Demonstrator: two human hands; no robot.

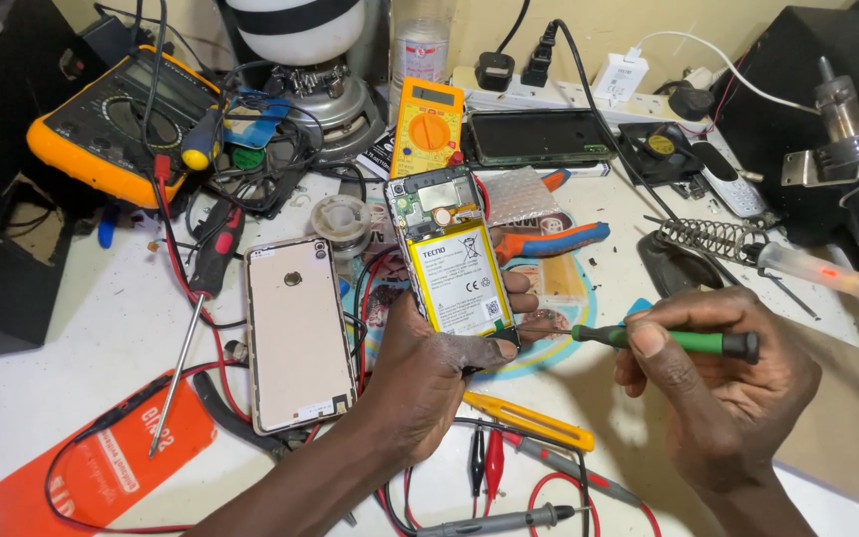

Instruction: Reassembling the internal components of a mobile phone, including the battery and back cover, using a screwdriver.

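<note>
Hands busy: my left hand (429,370) grips the opened phone (451,261), my right hand (718,383) grasps the green screwdriver (670,341) at its bottom edge.

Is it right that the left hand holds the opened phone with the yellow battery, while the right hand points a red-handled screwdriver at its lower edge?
Not quite. In the head view the right hand holds a green-handled screwdriver, not a red one. The rest stands: the left hand holds the opened phone with its yellow battery, the tip at its lower edge.

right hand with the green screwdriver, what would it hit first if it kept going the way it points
The right hand aims the slim green-handled screwdriver leftward; its tip would first meet the lower edge of the opened phone with the yellow battery, held by the left hand. Depth is unclear.
</note>
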